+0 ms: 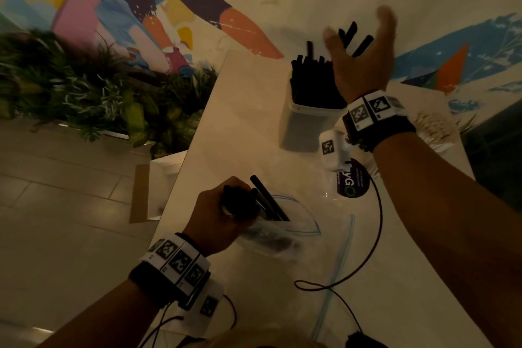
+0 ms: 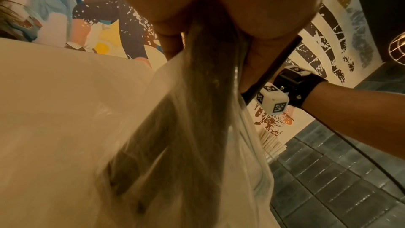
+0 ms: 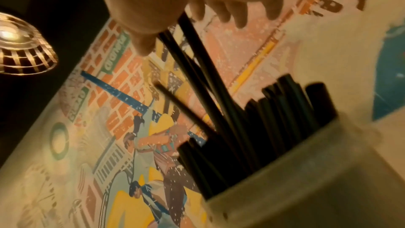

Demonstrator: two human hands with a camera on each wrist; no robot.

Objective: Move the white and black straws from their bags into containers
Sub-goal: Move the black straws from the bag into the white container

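Head view: the left hand (image 1: pixel 223 212) grips black straws (image 1: pixel 268 200) in a clear bag (image 1: pixel 282 237) on the surface (image 1: pixel 243 110). The right hand (image 1: pixel 364 59), fingers spread, hangs over the nearly full container (image 1: pixel 308 127).

Left wrist: many straws remain bagged.

Right wrist: straws drop in; white straws look untouched.

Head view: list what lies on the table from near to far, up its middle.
Blue-edged empty bag → left hand gripping the bag of black straws → round black label → container of black straws → right hand.
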